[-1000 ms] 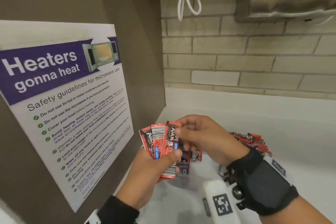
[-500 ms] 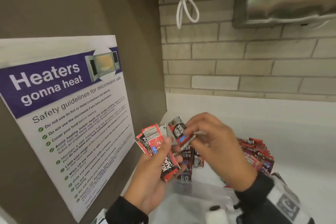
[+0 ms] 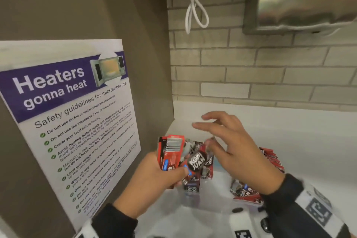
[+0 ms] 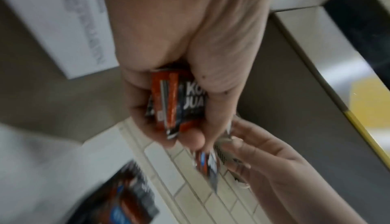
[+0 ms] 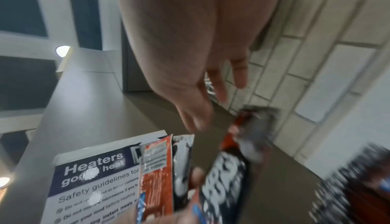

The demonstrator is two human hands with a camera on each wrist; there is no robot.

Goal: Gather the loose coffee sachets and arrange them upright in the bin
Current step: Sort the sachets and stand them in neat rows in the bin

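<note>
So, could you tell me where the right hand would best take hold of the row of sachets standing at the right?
Probably by their top edges, coming from above. The row of sachets stands on edge, red tops up, packed face to face, so the flat faces are shut in. The right hand, open with fingers spread, hovers left of them, so pinching a few tops between thumb and fingers looks easiest. The left hand grips its own fan.

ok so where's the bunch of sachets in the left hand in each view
Head: the bunch of sachets sits centre-low, gripped by the left hand.
Left wrist: mid-frame, edge-on in the curled fingers.
Right wrist: bottom centre, close and blurred.
Shared landmark: the microwave safety poster, left in all three views.
</note>
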